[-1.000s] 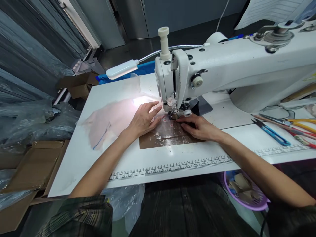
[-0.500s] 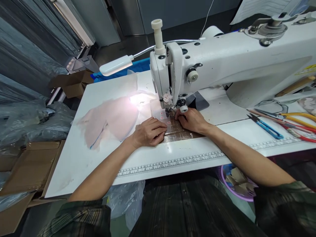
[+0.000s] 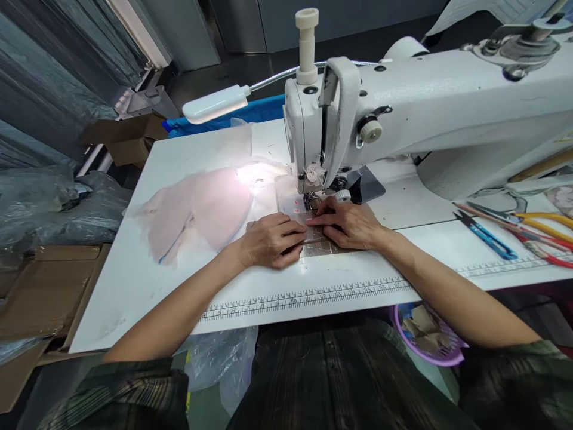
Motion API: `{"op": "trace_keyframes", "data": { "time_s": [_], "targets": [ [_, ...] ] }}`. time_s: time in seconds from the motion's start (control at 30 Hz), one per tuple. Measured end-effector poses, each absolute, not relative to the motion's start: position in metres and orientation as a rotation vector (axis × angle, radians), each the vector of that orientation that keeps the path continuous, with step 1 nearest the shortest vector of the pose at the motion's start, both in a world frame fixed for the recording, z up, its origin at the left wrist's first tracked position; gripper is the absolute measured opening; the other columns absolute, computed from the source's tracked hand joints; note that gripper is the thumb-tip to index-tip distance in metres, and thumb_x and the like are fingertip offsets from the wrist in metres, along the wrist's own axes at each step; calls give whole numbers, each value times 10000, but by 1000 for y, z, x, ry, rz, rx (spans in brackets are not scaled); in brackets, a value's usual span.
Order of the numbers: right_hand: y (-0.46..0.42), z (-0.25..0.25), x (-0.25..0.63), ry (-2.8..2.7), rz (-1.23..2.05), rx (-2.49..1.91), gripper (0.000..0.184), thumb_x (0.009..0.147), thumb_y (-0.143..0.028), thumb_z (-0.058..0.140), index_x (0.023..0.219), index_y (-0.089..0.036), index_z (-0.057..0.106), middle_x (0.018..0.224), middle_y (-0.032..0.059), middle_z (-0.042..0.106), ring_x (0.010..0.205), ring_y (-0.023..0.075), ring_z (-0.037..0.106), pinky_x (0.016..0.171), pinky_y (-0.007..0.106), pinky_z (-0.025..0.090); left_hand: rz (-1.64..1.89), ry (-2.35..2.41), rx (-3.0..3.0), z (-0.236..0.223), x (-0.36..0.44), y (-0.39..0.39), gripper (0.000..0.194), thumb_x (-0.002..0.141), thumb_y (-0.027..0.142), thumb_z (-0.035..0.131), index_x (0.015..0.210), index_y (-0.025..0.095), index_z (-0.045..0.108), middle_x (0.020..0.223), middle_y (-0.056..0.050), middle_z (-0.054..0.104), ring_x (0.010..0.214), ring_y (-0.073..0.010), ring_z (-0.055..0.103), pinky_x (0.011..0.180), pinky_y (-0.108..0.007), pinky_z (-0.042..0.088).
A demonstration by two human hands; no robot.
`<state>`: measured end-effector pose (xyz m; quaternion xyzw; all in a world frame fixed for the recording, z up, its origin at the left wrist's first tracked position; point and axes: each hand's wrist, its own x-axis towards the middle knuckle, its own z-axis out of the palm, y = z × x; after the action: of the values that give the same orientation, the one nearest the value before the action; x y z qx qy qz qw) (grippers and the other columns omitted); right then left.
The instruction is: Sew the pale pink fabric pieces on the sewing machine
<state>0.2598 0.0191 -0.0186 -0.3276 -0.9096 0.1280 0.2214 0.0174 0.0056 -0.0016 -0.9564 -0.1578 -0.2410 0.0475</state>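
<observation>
A white sewing machine (image 3: 308,131) stands on the table, its presser foot (image 3: 312,202) down near a strip of sheer pale fabric with small red marks (image 3: 290,205). My left hand (image 3: 274,240) lies palm down on that strip, left of the foot, its fingers extended and slightly bent. Just right of the foot, my right hand (image 3: 349,224) rests with its fingers apart, the index fingertip touching the fabric close to the left fingers. Beneath both hands is a shiny brownish plate (image 3: 329,246). Sheer pink fabric (image 3: 201,206) with a blue edge spreads out to the left.
A lit lamp (image 3: 217,106) hangs over the fabric. Blue thread snips (image 3: 487,236) and yellow-handled scissors (image 3: 544,221) lie at the right. A printed ruler (image 3: 308,297) runs along the front edge. Below stands a purple basket (image 3: 447,358); cardboard boxes (image 3: 49,292) are at left.
My right hand has gone from curled fingers beside the presser foot to extended fingers reaching left onto the fabric. My left hand has hardly moved. The view has shifted slightly.
</observation>
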Motion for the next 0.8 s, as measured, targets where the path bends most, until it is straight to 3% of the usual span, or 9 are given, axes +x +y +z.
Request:
{"op": "trace_keyframes", "data": {
  "time_s": [0.2, 0.43, 0.8],
  "targets": [
    [18, -17, 258, -2565, 285, -999, 361, 867, -193, 507, 1160, -231, 713, 1086, 100, 594, 826, 178, 569, 751, 309, 497, -689, -443, -2971, 1, 17, 15, 172, 801, 228, 548, 845, 170, 703, 915, -41, 738, 716, -161, 637, 675, -320, 543],
    [14, -12, 253, -2586, 156, -1101, 403, 900, -202, 476, 1261, -207, 655, 1127, 109, 600, 728, 155, 543, 684, 279, 469, -692, -541, -2953, -4, 14, 19, 234, 804, 272, 556, 930, 150, 710, 949, -68, 728, 757, -186, 627, 700, -344, 524],
    [14, -14, 256, -2547, 206, -1022, 435, 913, -204, 447, 1312, -165, 617, 1098, 138, 611, 844, 202, 600, 665, 291, 502, -585, -701, -2932, -6, 12, 23, 323, 839, 318, 543, 1055, 131, 695, 1060, -102, 706, 792, -211, 602, 740, -381, 495]
  ]
}}
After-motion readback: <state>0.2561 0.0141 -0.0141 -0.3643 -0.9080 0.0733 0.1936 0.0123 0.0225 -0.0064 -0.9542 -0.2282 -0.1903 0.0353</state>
